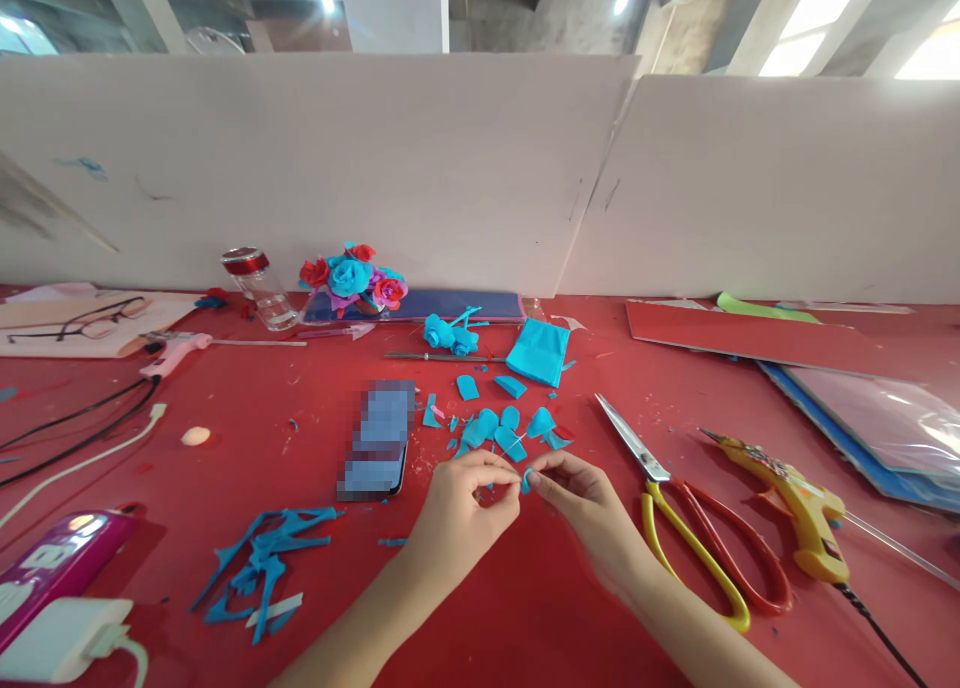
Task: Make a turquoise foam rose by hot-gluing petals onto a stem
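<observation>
Both hands meet low in the middle, above the red table. My right hand (592,498) pinches a small curled blue paper petal (526,481) between thumb and fingers. The fingers of my left hand (472,493) are pressed together right beside that petal; what lies between their tips is too small to make out. Just beyond the hands lie several loose blue paper petals (480,428). Farther back are blue paper roses (450,334) and a folded blue sheet of paper (538,352).
Scissors (660,483) and a yellow glue gun (795,503) lie at right. A phone (379,438) and blue paper scraps (262,568) are at left. Behind stand a glass bottle (266,293) and a paper flower bunch (351,276), before a white partition (322,158).
</observation>
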Action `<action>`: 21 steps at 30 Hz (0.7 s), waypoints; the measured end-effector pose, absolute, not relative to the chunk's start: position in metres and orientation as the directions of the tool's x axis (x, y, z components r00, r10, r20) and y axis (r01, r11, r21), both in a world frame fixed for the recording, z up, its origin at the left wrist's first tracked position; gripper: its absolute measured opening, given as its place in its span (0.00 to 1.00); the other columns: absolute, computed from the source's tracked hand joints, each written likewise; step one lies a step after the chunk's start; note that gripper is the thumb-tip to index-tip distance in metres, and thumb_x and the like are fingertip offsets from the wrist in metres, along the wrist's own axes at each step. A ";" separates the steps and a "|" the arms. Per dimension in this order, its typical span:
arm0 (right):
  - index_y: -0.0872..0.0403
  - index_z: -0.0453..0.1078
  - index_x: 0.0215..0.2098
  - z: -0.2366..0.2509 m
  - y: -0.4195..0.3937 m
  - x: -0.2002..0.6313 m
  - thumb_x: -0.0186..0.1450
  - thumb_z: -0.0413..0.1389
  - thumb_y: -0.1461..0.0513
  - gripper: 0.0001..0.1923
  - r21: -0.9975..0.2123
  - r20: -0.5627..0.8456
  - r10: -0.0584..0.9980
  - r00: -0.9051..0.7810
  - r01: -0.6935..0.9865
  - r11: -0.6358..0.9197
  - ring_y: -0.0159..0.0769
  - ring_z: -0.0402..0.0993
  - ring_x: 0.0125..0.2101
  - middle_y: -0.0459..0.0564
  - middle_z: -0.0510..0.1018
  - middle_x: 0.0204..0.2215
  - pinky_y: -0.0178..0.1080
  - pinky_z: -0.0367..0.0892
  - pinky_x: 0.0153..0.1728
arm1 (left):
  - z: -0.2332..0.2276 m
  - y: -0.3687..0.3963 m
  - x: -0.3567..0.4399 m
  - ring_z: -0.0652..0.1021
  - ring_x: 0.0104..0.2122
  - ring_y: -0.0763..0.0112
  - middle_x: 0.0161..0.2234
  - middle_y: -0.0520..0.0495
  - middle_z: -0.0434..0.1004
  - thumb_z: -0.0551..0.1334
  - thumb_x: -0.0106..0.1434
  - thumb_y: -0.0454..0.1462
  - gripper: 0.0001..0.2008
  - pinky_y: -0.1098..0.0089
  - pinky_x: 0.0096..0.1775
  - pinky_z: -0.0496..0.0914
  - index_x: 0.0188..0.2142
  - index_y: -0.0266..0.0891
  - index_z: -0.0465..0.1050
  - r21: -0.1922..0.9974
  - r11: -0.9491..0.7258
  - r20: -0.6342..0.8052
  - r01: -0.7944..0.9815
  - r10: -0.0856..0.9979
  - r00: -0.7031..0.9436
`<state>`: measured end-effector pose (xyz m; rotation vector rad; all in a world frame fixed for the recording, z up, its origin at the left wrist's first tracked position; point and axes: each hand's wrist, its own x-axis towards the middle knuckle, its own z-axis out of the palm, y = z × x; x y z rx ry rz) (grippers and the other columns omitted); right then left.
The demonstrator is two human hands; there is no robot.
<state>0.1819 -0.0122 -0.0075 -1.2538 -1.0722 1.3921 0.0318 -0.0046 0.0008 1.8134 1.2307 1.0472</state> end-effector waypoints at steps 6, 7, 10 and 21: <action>0.54 0.71 0.26 -0.006 -0.013 0.181 0.51 0.63 0.51 0.15 -0.975 -0.193 0.981 -0.029 -0.103 -0.195 0.27 0.60 0.22 0.44 0.71 0.22 0.33 0.59 0.26 | 0.001 -0.005 0.032 0.75 0.25 0.73 0.28 0.51 0.78 0.60 0.55 0.28 0.09 0.75 0.28 0.69 0.25 0.40 0.77 0.868 -0.309 0.236 0.389 0.945 0.225; 0.54 0.72 0.26 -0.007 -0.013 0.180 0.51 0.63 0.52 0.15 -0.975 -0.193 0.981 -0.033 -0.110 -0.195 0.28 0.61 0.23 0.44 0.71 0.23 0.33 0.59 0.26 | 0.000 -0.005 0.032 0.75 0.26 0.73 0.27 0.51 0.78 0.60 0.54 0.28 0.08 0.74 0.29 0.69 0.25 0.40 0.76 0.866 -0.310 0.238 0.392 0.946 0.222; 0.53 0.71 0.28 -0.009 -0.012 0.180 0.51 0.64 0.54 0.13 -0.971 -0.169 0.985 -0.025 -0.169 -0.171 0.28 0.64 0.25 0.43 0.72 0.25 0.32 0.61 0.27 | 0.000 -0.005 0.032 0.75 0.26 0.73 0.27 0.51 0.78 0.60 0.54 0.28 0.08 0.74 0.29 0.69 0.25 0.39 0.76 0.862 -0.312 0.244 0.400 0.947 0.211; 0.53 0.75 0.29 -0.012 -0.015 0.182 0.53 0.63 0.53 0.13 -0.991 -0.125 0.991 -0.048 -0.042 -0.127 0.34 0.71 0.30 0.48 0.78 0.28 0.36 0.65 0.32 | 0.000 -0.003 0.032 0.75 0.25 0.73 0.27 0.50 0.78 0.59 0.54 0.28 0.09 0.75 0.26 0.68 0.26 0.39 0.76 0.864 -0.304 0.246 0.402 0.950 0.191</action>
